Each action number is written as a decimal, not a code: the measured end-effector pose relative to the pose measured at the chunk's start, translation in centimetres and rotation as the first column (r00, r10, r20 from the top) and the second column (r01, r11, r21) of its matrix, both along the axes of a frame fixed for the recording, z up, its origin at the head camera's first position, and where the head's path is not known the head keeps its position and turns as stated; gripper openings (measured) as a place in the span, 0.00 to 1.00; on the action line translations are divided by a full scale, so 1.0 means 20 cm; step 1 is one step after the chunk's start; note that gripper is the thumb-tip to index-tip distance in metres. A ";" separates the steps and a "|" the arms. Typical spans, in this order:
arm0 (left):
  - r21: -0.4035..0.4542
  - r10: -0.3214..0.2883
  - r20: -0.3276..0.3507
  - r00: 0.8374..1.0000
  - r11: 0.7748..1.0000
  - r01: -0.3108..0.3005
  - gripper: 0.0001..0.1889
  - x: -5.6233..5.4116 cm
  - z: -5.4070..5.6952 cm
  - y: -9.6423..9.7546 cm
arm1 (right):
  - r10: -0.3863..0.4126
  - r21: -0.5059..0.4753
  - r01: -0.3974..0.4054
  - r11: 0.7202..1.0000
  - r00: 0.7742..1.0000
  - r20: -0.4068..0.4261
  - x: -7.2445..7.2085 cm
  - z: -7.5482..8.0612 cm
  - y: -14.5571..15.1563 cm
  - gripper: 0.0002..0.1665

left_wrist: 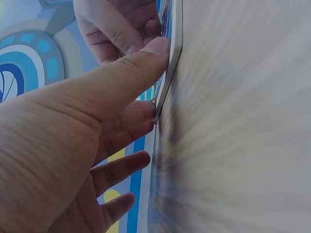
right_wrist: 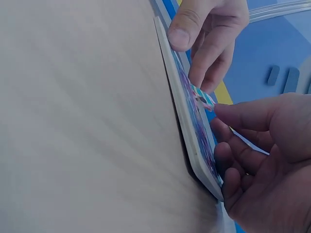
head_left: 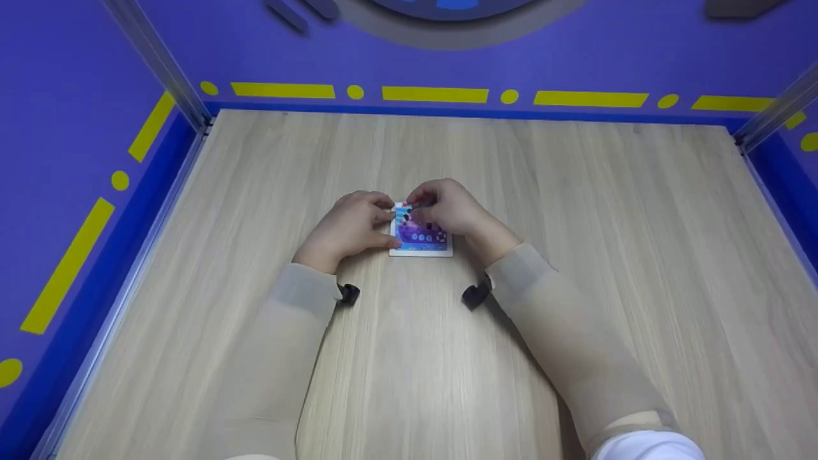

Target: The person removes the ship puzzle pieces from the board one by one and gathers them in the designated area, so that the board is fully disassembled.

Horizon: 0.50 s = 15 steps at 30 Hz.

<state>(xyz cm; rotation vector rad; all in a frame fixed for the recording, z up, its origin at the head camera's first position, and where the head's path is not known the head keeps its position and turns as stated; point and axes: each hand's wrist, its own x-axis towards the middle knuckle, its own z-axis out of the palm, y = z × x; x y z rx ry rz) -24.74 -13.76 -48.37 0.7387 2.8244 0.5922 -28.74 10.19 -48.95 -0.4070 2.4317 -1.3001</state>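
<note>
Purple board (head_left: 423, 239) lies on the counter (head_left: 422, 358); right grip (head_left: 450, 207) pinches a tilted piece (right_wrist: 203, 98) over it, left grip (head_left: 351, 223) spread against one side — uneven pressure could skid the board.

There are one left hand (head_left: 348, 228), one right hand (head_left: 450, 209), two beige sleeves (head_left: 262, 364), two small black wrist devices (head_left: 349, 294), one rectangular white-edged picture board (head_left: 422, 252), one small striped piece (right_wrist: 203, 98), one pale wood-grained table (head_left: 639, 255); far wall (head_left: 613, 51), four yellow bars (head_left: 435, 94), four yellow dots (head_left: 509, 96); left wall (head_left: 57, 121), two each.
</note>
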 end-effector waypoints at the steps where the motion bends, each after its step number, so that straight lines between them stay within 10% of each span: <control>1: 0.000 -0.003 -0.002 1.000 1.000 0.003 0.34 0.00 0.00 0.00 | -0.006 -0.011 0.006 1.000 1.000 -0.011 0.00 0.00 0.00 0.14; 15: -0.006 -0.011 -0.001 1.000 1.000 0.011 0.34 -0.01 -0.01 0.00 | -0.063 -0.053 0.060 0.997 0.996 -0.057 0.01 -0.03 0.00 0.08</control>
